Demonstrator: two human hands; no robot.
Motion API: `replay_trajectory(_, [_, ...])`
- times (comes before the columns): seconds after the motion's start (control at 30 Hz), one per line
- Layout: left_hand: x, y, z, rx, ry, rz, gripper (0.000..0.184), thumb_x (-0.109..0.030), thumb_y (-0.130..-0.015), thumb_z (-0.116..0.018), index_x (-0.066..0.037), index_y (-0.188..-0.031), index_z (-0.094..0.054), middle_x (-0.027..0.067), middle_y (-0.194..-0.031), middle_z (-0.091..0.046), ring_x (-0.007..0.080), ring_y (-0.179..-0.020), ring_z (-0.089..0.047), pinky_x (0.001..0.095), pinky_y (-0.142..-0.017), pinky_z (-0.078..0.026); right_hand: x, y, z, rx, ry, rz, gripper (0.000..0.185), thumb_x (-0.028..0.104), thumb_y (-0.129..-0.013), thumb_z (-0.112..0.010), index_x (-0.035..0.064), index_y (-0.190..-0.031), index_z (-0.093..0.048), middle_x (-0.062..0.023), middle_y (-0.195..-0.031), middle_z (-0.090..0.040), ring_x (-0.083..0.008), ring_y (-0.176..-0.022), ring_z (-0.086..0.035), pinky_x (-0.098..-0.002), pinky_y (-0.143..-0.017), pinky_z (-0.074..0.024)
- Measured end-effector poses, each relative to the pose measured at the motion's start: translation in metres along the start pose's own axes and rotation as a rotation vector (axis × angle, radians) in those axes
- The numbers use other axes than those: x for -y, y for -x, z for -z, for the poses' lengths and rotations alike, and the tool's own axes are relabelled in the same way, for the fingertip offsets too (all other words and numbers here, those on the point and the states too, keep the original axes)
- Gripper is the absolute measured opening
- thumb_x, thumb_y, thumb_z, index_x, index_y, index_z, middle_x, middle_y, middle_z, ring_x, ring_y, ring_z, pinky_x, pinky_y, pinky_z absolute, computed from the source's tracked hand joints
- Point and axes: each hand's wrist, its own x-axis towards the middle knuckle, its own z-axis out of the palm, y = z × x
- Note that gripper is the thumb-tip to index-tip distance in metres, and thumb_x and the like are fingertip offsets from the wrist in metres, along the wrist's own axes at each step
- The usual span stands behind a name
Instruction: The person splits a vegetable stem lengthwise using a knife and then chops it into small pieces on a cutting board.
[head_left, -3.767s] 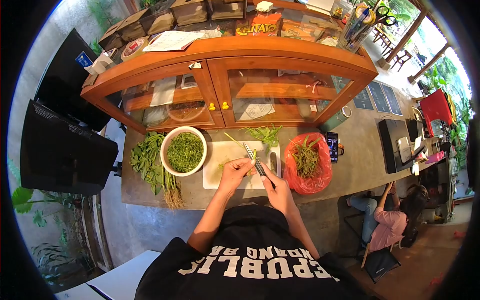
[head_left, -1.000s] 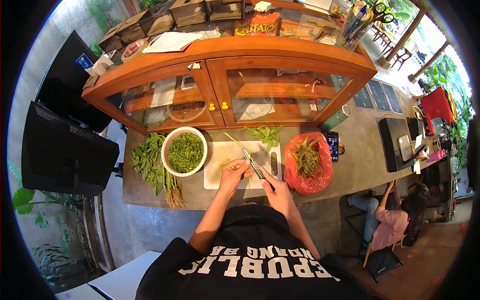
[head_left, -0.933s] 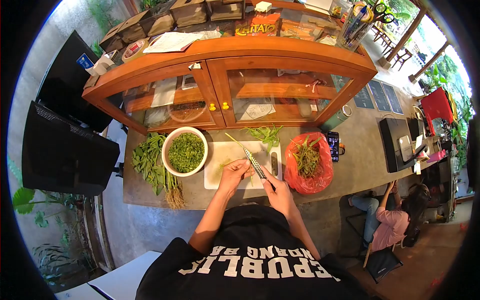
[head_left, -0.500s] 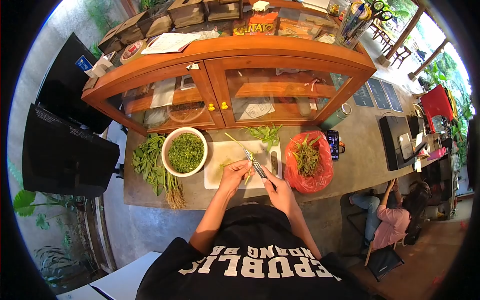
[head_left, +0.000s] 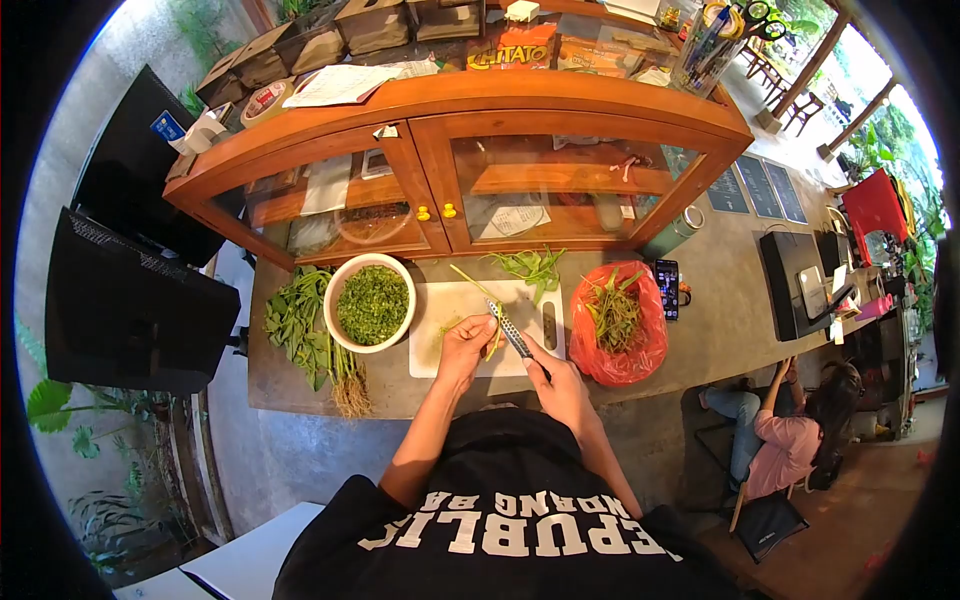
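My left hand (head_left: 468, 345) is closed on a thin green stem (head_left: 492, 347) above the white cutting board (head_left: 437, 300). In my right hand (head_left: 556, 382) is a knife (head_left: 513, 333) with a patterned, perforated-looking blade, which lies against the stem near my left fingers. Leafy green cuttings (head_left: 530, 268) lie at the board's top edge. To the left stands a white bowl (head_left: 411, 306) of finely chopped greens (head_left: 372, 308). Beside it lies a bunch of leafy greens with roots (head_left: 300, 320). Right of the board, a red plastic bag (head_left: 650, 345) holds stems and roots (head_left: 618, 318).
A wooden cabinet (head_left: 425, 160) with glass doors borders the back of the table (head_left: 720, 300). A phone (head_left: 666, 290) and a green tumbler (head_left: 672, 235) stand past the red bag. Two black monitors (head_left: 140, 300) are at left. Another person (head_left: 785, 440) sits at right.
The knife and my left fingers have shifted slightly along the stem, a little to the left. Everything else looks the same.
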Motion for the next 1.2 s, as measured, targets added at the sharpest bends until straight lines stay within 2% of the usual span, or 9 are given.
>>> replay_trajectory(0.07, [-0.002, 0.002, -0.004, 0.038, 0.16, 0.0, 0.025, -0.005, -0.094, -0.065, 0.003, -0.118, -0.061, 0.0122, -0.1, -0.072, 0.0133, -0.081, -0.068, 0.0235, -0.075, -0.057, -0.003, 0.0, 0.0, -0.009, 0.001, -0.014, 0.043, 0.013, -0.096, -0.057, 0.0159, -0.139, -0.053, -0.0215, -0.075, -0.05, -0.014, -0.064, -0.038, -0.0303, -0.063, -0.0445])
replay_trajectory(0.1, [0.0, 0.0, -0.002, 0.038, 0.16, 0.0, 0.025, -0.005, -0.094, -0.065, 0.003, -0.118, -0.061, 0.0122, -0.1, -0.072, 0.0133, -0.081, -0.068, 0.0235, -0.075, -0.057, 0.0, 0.0, 0.001, -0.009, 0.0, -0.015, 0.043, 0.013, -0.096, -0.057, 0.0159, -0.139, -0.053, -0.0215, -0.075, -0.05, -0.014, -0.064, -0.038, -0.0303, -0.063, -0.0445])
replay_trajectory(0.17, [0.006, -0.004, 0.005, 0.095, 0.161, 0.004, 0.027, -0.002, -0.093, -0.065, 0.004, -0.119, -0.06, 0.0136, -0.104, -0.071, 0.014, -0.085, -0.068, 0.0248, -0.075, -0.057, 0.007, 0.001, 0.005, 0.024, 0.045, -0.045, 0.046, 0.014, -0.097, -0.056, 0.0198, -0.142, -0.05, -0.0221, -0.074, -0.053, -0.0258, -0.059, -0.048, -0.0339, -0.062, -0.0455])
replay_trajectory(0.5, [-0.004, 0.002, -0.008, 0.011, 0.15, -0.039, 0.047, 0.001, -0.089, -0.068, 0.003, -0.132, -0.049, 0.017, -0.103, -0.071, 0.0163, -0.087, -0.069, 0.0284, -0.079, -0.058, 0.001, 0.0, 0.004, 0.039, 0.051, -0.074, 0.044, 0.016, -0.097, -0.056, 0.0193, -0.141, -0.051, -0.0246, -0.078, -0.056, -0.0343, -0.062, -0.05, -0.0338, -0.065, -0.047])
replay_trajectory(0.57, [-0.003, 0.002, -0.01, -0.034, 0.176, -0.062, 0.05, 0.001, -0.089, -0.069, 0.003, -0.134, -0.047, 0.0179, -0.103, -0.071, 0.017, -0.088, -0.069, 0.029, -0.079, -0.058, -0.017, 0.0, -0.003, -0.018, -0.04, 0.104, 0.043, 0.017, -0.098, -0.055, 0.0185, -0.14, -0.051, -0.023, -0.075, -0.053, -0.0278, -0.06, -0.049, -0.0331, -0.064, -0.0463])
replay_trajectory(0.6, [-0.004, 0.002, -0.011, -0.034, 0.176, -0.06, 0.05, 0.001, -0.089, -0.069, 0.003, -0.134, -0.047, 0.0179, -0.103, -0.071, 0.017, -0.088, -0.069, 0.029, -0.079, -0.058, -0.017, 0.0, -0.002, -0.018, -0.04, 0.102, 0.043, 0.017, -0.098, -0.055, 0.0185, -0.14, -0.051, -0.023, -0.075, -0.053, -0.0278, -0.06, -0.049, -0.0331, -0.064, -0.0463])
replay_trajectory(0.77, [-0.006, 0.0, -0.008, -0.028, 0.142, -0.076, 0.05, 0.002, -0.089, -0.068, 0.003, -0.134, -0.047, 0.0173, -0.102, -0.071, 0.0179, -0.09, -0.069, 0.0304, -0.082, -0.059, -0.012, -0.001, 0.002, 0.067, -0.013, -0.074, 0.042, 0.017, -0.098, -0.055, 0.0171, -0.14, -0.051, -0.0164, -0.069, -0.044, -0.0141, -0.063, -0.041, -0.0304, -0.063, -0.0446])
replay_trajectory(1.0, [0.0, -0.001, -0.006, -0.053, 0.168, -0.09, 0.048, 0.001, -0.09, -0.068, 0.002, -0.133, -0.048, 0.0151, -0.099, -0.071, 0.0168, -0.085, -0.069, 0.0286, -0.079, -0.059, -0.009, 0.001, 0.0, 0.05, -0.056, -0.023, 0.042, 0.016, -0.098, -0.056, 0.017, -0.14, -0.052, -0.0149, -0.067, -0.04, -0.0133, -0.061, -0.039, -0.0306, -0.059, -0.0417])
replay_trajectory(1.2, [0.006, 0.0, 0.0, 0.002, 0.015, -0.016, 0.029, -0.014, -0.094, -0.067, 0.003, -0.118, -0.062, 0.0109, -0.097, -0.071, 0.0171, -0.085, -0.07, 0.0277, -0.08, -0.059, 0.0, 0.001, 0.004, 0.058, 0.013, -0.076, 0.042, 0.016, -0.098, -0.056, 0.0171, -0.14, -0.052, -0.0152, -0.066, -0.041, -0.014, -0.06, -0.038, -0.0307, -0.058, -0.0414])
